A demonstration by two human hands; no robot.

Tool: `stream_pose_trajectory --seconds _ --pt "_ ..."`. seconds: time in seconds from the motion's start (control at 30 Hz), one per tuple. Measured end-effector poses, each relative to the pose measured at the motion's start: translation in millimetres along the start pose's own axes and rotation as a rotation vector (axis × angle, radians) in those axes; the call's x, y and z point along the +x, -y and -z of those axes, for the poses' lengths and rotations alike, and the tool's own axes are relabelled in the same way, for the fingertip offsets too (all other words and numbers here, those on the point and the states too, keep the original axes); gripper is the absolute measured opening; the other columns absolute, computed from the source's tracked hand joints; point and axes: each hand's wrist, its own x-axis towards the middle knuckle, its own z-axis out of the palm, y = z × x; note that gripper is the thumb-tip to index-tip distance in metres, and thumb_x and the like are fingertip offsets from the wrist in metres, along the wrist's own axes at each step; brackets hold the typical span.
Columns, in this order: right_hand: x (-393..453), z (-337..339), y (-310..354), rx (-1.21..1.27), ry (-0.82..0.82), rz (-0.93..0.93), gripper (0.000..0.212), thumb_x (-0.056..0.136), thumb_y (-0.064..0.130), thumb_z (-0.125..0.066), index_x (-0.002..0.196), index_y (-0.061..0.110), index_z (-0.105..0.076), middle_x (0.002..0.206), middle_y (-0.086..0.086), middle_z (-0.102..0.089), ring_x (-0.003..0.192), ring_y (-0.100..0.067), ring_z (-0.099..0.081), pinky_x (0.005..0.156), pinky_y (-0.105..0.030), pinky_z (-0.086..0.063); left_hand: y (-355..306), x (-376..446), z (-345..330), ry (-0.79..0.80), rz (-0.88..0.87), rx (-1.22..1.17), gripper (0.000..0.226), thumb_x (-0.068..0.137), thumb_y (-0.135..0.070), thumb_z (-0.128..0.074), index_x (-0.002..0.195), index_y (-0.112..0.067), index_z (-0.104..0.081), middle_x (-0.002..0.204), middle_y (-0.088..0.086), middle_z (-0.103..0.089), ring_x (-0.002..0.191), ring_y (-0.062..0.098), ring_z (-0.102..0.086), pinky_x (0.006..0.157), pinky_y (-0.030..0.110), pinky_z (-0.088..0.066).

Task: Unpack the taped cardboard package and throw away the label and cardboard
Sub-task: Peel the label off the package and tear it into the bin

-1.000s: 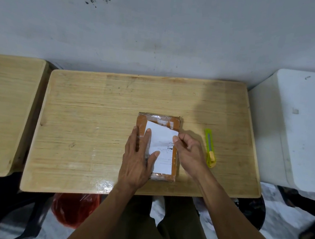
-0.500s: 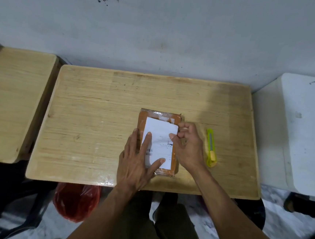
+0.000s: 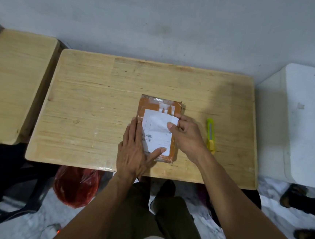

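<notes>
A flat brown cardboard package [image 3: 150, 105] wrapped in clear tape lies on the wooden table [image 3: 97, 104], near its front edge. A white shipping label [image 3: 156, 129] with barcodes covers most of its top. My left hand [image 3: 134, 151] lies flat with straight fingers on the package's left side, thumb pressing the label's lower edge. My right hand [image 3: 186, 137] pinches the label's upper right corner between thumb and fingers; that corner looks lifted off the cardboard.
A yellow-green utility knife [image 3: 210, 136] lies on the table right of the package. A second wooden table [image 3: 12, 87] stands to the left, a white surface [image 3: 305, 122] to the right. A red plastic bag [image 3: 75, 186] sits on the floor beneath the table's front edge.
My right hand has shifted from the label's right edge up to its upper right corner and pinched it. My left hand stays flat on the package. The camera moved closer.
</notes>
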Motion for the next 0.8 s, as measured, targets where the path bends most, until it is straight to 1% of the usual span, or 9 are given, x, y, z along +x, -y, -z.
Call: stream_pose_trajectory --seconds 0.03,0.1,0.17,0.27,0.47,0.57,0.6,0.67,0.8 --pt "1 0 1 0.044 0.028 -0.016 0.021 0.093 0.026 -0.065 0.087 0.007 -0.073 0.135 0.013 -0.053 0.115 -0.006 -0.058 0.098 -0.035 -0.052 0 0 0 0.003 0.003 -0.002 0.119 0.073 -0.090 -0.043 0.160 -0.022 0.000 0.169 -0.004 -0.001 0.154 0.022 -0.012 0.106 0.060 -0.043" --pt "2 2 0 0.089 0.052 -0.040 0.024 0.092 0.025 -0.067 0.090 0.002 -0.073 0.138 0.014 -0.053 0.118 -0.010 -0.060 0.098 -0.043 -0.053 -1 0 1 -0.002 0.000 -0.002 0.119 0.073 -0.091 -0.044 0.160 -0.022 0.000 0.169 -0.004 -0.001 0.155 0.022 -0.012 0.106 0.060 -0.044" --pt "2 5 0 0.157 0.077 -0.073 0.029 0.092 0.021 -0.067 0.101 -0.006 -0.072 0.140 0.020 -0.049 0.120 -0.013 -0.060 0.099 -0.046 -0.053 -2 -1 1 -0.006 -0.004 0.000 0.120 0.073 -0.092 -0.042 0.161 -0.020 -0.002 0.169 -0.003 -0.002 0.155 0.021 -0.013 0.106 0.060 -0.044" --pt "1 8 2 0.267 0.123 -0.101 0.027 0.092 0.014 -0.067 0.110 -0.007 -0.069 0.138 0.021 -0.049 0.120 -0.019 -0.061 0.099 -0.050 -0.052 -2 0 1 0.010 0.012 -0.005 0.122 0.071 -0.094 -0.040 0.161 -0.020 -0.002 0.169 -0.004 -0.001 0.155 0.021 -0.012 0.107 0.061 -0.043" --pt "-16 1 5 0.281 0.199 -0.123 0.023 0.092 0.014 -0.067 0.109 0.000 -0.071 0.140 0.008 -0.054 0.117 -0.020 -0.063 0.099 -0.044 -0.053 -2 0 1 0.021 0.040 -0.007 0.123 0.069 -0.093 -0.042 0.160 -0.019 -0.003 0.169 -0.004 -0.003 0.154 0.021 -0.013 0.107 0.059 -0.043" --pt "-22 5 12 0.468 0.243 -0.213 0.025 0.094 0.013 -0.063 0.115 0.001 -0.069 0.119 -0.011 -0.071 0.107 -0.032 -0.069 0.093 -0.051 -0.055 -2 1 1 0.026 0.043 -0.016 0.121 0.070 -0.090 -0.046 0.160 -0.023 -0.001 0.169 -0.004 -0.002 0.154 0.021 -0.011 0.109 0.058 -0.041" --pt "-22 8 15 0.448 0.199 -0.229 0.025 0.094 0.016 -0.064 0.114 0.003 -0.070 0.112 -0.013 -0.074 0.103 -0.031 -0.071 0.090 -0.049 -0.056 -2 2 2 0.033 0.043 -0.011 0.121 0.070 -0.091 -0.045 0.160 -0.023 0.000 0.169 -0.005 0.000 0.155 0.020 -0.009 0.110 0.058 -0.040" --pt "-19 12 21 0.263 0.056 -0.177 0.023 0.094 0.026 -0.065 0.110 0.011 -0.072 0.105 -0.007 -0.076 0.098 -0.025 -0.072 0.079 -0.036 -0.056 -2 2 4 0.051 0.043 0.001 0.124 0.068 -0.095 -0.040 0.160 -0.022 0.000 0.169 -0.005 0.003 0.155 0.019 -0.005 0.112 0.059 -0.038" --pt "-14 19 31 -0.059 -0.164 -0.020 0.017 0.092 0.026 -0.066 0.101 0.011 -0.069 0.098 0.009 -0.069 0.082 0.004 -0.061 0.063 -0.015 -0.045 -3 0 9 0.068 0.030 0.013 0.131 0.062 -0.101 -0.031 0.160 -0.019 -0.001 0.169 -0.002 0.004 0.156 0.020 -0.004 0.113 0.061 -0.035"
